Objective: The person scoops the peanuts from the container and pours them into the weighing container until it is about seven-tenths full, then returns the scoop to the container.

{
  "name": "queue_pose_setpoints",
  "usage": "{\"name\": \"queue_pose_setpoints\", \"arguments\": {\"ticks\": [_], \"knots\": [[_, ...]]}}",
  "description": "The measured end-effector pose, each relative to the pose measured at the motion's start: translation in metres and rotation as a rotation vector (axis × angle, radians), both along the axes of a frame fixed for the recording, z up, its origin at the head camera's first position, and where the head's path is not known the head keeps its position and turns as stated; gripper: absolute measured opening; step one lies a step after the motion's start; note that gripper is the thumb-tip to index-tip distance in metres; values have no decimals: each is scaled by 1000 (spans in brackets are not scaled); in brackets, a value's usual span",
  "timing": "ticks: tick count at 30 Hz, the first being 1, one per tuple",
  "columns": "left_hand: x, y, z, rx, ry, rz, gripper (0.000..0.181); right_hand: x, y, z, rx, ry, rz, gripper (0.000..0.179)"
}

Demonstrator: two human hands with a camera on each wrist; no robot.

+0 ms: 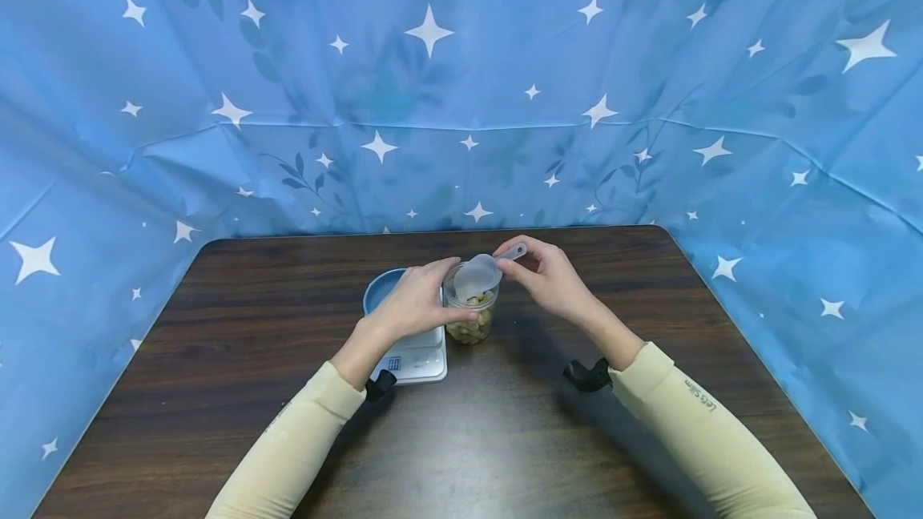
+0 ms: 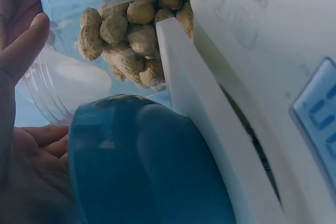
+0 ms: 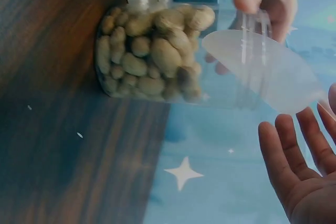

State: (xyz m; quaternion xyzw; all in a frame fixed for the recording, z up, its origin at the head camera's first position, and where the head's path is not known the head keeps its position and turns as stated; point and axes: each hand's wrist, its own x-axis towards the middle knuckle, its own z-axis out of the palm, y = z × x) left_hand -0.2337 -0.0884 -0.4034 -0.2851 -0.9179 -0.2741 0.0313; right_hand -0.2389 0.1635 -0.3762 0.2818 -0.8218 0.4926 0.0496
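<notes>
My left hand (image 1: pixel 413 303) grips the clear jar (image 1: pixel 470 330) near its rim, thumb on the near side and fingers at the far side. Unshelled peanuts (image 3: pixel 165 56) fill the jar's lower part, as the right wrist view shows. A translucent white scoop (image 1: pixel 476 277) is tilted with its bowl dipping into the jar's mouth, above the peanuts. Between thumb and index finger, my right hand (image 1: pixel 554 283) pinches the scoop's handle; its other fingers are spread in the right wrist view. The scoop's inside is mostly hidden.
Just left of the jar, a blue bowl (image 1: pixel 378 291) sits on a white kitchen scale (image 1: pixel 425 371), partly covered by the left hand. The scale's display (image 2: pixel 320 114) is lit. A dark wooden table (image 1: pixel 541 439) lies beneath, with a blue star-patterned cloth (image 1: pixel 461 86) behind it.
</notes>
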Motion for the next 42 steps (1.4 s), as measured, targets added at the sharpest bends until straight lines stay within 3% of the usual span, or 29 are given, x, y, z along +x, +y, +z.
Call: {"name": "queue_pose_setpoints", "arguments": {"ticks": [10,15,20,27,34,38,42], "knots": [[-2,-3,-1,-8,-75,-22,92,-2,-3,23,203,212,32,12],[-2,-3,-2,-4,-95,-28,89,1,-9,32,284,242,67,11],[-2,-4,-1,-7,-108,-25,88,6,-17,44,397,289,52,10],[-2,-5,1,1,-106,-36,88,14,-31,55,584,263,20,8],[-2,-5,1,4,-112,-35,89,14,-46,57,704,297,19,9],[-2,-5,1,-1,-114,-33,89,12,-50,53,743,263,48,12],[-2,-5,1,-8,-115,-34,90,8,-49,45,708,243,69,12]]}}
